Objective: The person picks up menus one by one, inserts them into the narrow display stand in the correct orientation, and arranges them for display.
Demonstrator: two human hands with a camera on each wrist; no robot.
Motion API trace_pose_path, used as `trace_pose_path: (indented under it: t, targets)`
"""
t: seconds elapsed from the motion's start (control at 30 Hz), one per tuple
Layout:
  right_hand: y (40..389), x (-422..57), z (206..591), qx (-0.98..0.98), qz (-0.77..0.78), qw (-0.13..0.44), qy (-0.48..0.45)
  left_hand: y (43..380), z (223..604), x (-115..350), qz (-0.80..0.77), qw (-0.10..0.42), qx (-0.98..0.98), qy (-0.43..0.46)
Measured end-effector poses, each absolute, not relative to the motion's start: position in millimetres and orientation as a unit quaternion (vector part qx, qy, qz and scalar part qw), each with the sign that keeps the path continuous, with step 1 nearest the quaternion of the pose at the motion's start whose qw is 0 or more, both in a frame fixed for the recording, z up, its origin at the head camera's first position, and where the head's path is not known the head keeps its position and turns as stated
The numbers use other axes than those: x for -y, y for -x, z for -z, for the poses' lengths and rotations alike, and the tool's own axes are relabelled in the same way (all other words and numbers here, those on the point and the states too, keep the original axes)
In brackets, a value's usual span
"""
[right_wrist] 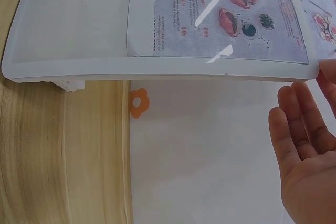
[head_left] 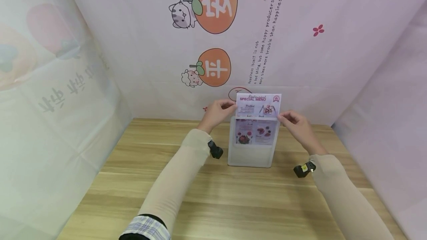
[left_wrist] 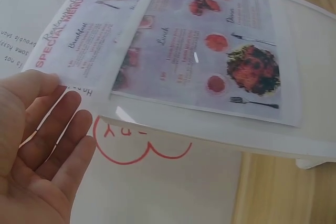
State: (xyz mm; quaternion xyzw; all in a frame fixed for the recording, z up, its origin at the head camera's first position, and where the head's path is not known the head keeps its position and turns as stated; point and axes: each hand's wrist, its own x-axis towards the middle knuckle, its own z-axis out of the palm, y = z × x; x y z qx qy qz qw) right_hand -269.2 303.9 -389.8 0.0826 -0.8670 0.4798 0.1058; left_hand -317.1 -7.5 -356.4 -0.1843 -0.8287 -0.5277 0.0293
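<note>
A printed restaurant menu sheet point(head_left: 247, 111) stands partway inside a white-rimmed clear sign holder point(head_left: 250, 156), its upper part sticking out of the top. My left hand point(head_left: 218, 114) pinches the sheet's left edge between thumb and index finger, above the holder's top corner. On the opposite side my right hand point(head_left: 297, 124) pinches the sheet's right edge, with fingertips right at the holder's upper right corner. In the left wrist view, the other fingers point(left_wrist: 73, 129) of that hand are loosely bent behind the sheet. Through the clear front the lower menu point(right_wrist: 252, 19) shows, with blank holder below it.
The holder leans back on a wooden table point(head_left: 207, 195), close to its far edge. Behind it hangs a pale printed cloth point(head_left: 150, 47) with orange fruit and cartoon animals. More cloth walls point(head_left: 383, 84) close off both sides. Each wrist wears a small black camera point(head_left: 215, 150).
</note>
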Motion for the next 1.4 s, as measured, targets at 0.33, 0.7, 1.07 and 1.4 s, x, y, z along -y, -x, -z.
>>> trace_pose_path:
  t: [0.33,0.7,1.07,1.4]
  targets:
    - [269.2,-298.2,373.3,0.875,-0.473,0.089,-0.060,317.2,349.8,6.3,0.522,0.041,0.831,0.187]
    - [280.3,-296.3,360.2,0.861,-0.492,0.099,-0.076,315.8,348.9,6.1,0.528,0.050,0.825,0.197]
    - [277.8,-298.3,362.8,0.863,-0.489,0.098,-0.080,315.2,353.5,5.4,0.533,0.045,0.824,0.186]
    - [274.5,-300.1,373.2,0.856,-0.502,0.092,-0.083,312.5,363.4,6.5,0.529,0.037,0.827,0.187]
